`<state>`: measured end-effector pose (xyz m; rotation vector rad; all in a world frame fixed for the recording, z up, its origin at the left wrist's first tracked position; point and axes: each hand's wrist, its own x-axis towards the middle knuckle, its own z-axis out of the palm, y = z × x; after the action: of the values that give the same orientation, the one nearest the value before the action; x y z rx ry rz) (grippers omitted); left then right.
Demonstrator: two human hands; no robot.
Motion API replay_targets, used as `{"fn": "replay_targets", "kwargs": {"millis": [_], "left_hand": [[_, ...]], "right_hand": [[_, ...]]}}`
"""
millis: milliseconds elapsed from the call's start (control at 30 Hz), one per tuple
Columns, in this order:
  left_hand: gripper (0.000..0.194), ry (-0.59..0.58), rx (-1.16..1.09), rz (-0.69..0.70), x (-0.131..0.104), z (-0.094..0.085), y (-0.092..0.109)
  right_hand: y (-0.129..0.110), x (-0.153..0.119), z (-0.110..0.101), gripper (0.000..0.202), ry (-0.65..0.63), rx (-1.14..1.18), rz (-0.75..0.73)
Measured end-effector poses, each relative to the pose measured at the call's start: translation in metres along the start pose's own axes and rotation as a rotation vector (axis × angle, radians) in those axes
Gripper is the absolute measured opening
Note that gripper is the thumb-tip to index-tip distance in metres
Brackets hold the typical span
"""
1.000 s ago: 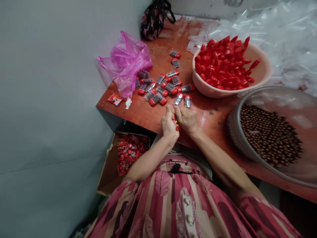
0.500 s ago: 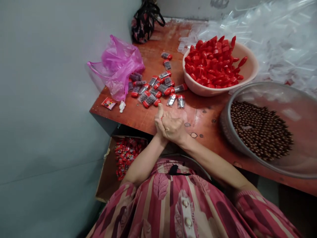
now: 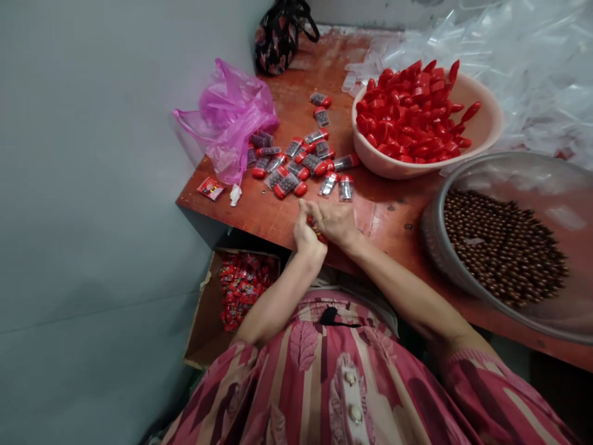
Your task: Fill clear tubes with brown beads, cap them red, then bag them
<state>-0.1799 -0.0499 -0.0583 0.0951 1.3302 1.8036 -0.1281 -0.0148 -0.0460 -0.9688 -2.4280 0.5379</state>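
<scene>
My left hand (image 3: pixel 307 232) and my right hand (image 3: pixel 338 222) meet at the front edge of the red-brown table (image 3: pixel 384 228). Between them shows a small red and yellow item (image 3: pixel 317 228), mostly covered by the fingers. The left fingers curl around it from the left, and the right fingers press on it from the right. Just beyond my hands lie several small clear containers (image 3: pixel 287 183) with red caps and dark contents, scattered and partly heaped. Two of them (image 3: pixel 346 188) stand a little apart, near my right hand.
A pink bowl (image 3: pixel 486 123) of red caps sits behind right, beside a grey basin (image 3: pixel 433 232) of brown balls. Clear plastic pieces (image 3: pixel 532 74) are piled behind. At left are a purple bag (image 3: pixel 236 111), a red packet (image 3: pixel 210 188) and, below, a cardboard box (image 3: pixel 201 327) of red packets.
My clasped hands have parted slightly, and the red and yellow item between them now shows. The whole view has shifted a little, so the table's things appear farther right.
</scene>
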Motion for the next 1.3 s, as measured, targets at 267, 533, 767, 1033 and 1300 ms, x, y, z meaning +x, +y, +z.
{"fn": "replay_targets", "kwargs": {"millis": [267, 533, 767, 1033, 1300], "left_hand": [[0.06, 0.204, -0.006, 0.066, 0.002, 0.0, 0.012], [0.064, 0.184, 0.171, 0.131, 0.01, -0.007, 0.008], [0.045, -0.15, 0.655, 0.475, 0.014, -0.053, 0.029], [0.026, -0.411, 1.36, 0.965, 0.019, -0.056, 0.022], [0.044, -0.345, 1.668, 0.993, 0.004, -0.037, 0.005]], "right_hand": [[0.029, -0.009, -0.023, 0.063, 0.138, 0.601, 0.353], [0.016, -0.034, -0.025, 0.029, 0.014, 0.707, 0.333], [0.08, -0.007, -0.036, 0.012, -0.336, 0.364, 0.18], [0.087, 0.018, -0.035, 0.034, -0.25, 0.153, -0.039], [0.086, -0.032, -0.047, 0.03, -0.082, 0.276, 0.121]]}}
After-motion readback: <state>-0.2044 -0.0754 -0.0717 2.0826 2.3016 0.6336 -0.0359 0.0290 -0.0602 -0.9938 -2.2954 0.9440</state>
